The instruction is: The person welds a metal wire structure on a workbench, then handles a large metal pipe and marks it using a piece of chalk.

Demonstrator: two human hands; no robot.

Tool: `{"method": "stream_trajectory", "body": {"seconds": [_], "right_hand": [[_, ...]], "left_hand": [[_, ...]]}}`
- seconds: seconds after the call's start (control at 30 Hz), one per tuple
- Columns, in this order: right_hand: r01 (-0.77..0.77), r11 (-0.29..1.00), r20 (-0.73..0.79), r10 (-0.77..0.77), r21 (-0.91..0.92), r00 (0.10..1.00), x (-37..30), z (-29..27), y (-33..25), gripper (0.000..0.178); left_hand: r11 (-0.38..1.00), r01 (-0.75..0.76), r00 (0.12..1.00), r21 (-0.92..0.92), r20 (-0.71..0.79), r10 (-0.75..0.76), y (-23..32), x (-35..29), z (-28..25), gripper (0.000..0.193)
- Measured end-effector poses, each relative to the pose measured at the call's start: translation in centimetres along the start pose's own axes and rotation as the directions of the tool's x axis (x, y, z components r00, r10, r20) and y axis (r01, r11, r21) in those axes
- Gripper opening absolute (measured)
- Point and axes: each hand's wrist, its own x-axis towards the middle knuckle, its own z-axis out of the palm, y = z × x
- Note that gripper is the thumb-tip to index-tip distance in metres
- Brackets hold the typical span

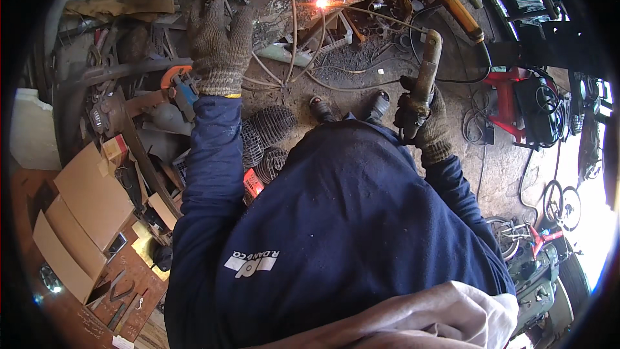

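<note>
Carton [93,197]: lower left of the frame, lying open; a stray spark could burn it, though it is well apart from the glow.
Left hand [223,48]: upper left, gloved, fingers stretched wide, nothing seen in its grasp; whether it touches something beneath, I cannot tell. Hot metal could burn the fingers if they come near.
Wire frame [293,32]: top centre, of bent wires; no hand is seen to hold it, so a push could shift it.
Glow [321,4]: top centre, on the wire frame; too much heat in one place could weaken the metal.
Feet [378,105]: centre of the frame; hot drops could fall on them.
Rod [384,16]: upper centre, thin, reaching from the holder to the glow; pressed too hard, it could stick.
Holder [427,68]: right of centre, tilted, gripping the rod.
Right hand [431,126]: right of centre, gloved, closed around the holder; an unsteady wrist could make the rod wander.
</note>
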Motion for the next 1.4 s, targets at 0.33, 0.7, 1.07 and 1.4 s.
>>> {"method": "stream_trajectory", "body": {"seconds": [0.33, 0.7, 1.07, 1.4], "right_hand": [[0.174, 0.985, -0.127, -0.170, 0.018, 0.977, -0.7, 2.2, 0.6, 0.041], [0.065, 0.996, 0.060, -0.068, 0.056, 0.996, -0.5, 1.2, -0.2, 0.024], [0.080, 0.997, -0.038, -0.081, -0.018, 0.996, -0.6, 1.3, 0.4, 0.042], [0.071, 0.993, 0.039, -0.075, 0.097, 0.996, 0.3, -0.1, 1.0, 0.042]], "left_hand": [[0.961, -0.156, 0.986, 0.229, 0.086, 0.140, -1.6, -0.1, -0.1, 0.060], [0.972, -0.152, 0.986, 0.181, -0.043, 0.163, -2.2, -0.7, 1.3, 0.057], [0.910, -0.244, 0.968, 0.335, 0.027, 0.250, -0.9, -0.3, 0.1, 0.049], [0.957, -0.204, 0.979, 0.205, 0.015, 0.205, -1.9, -0.3, 0.1, 0.059]]}}
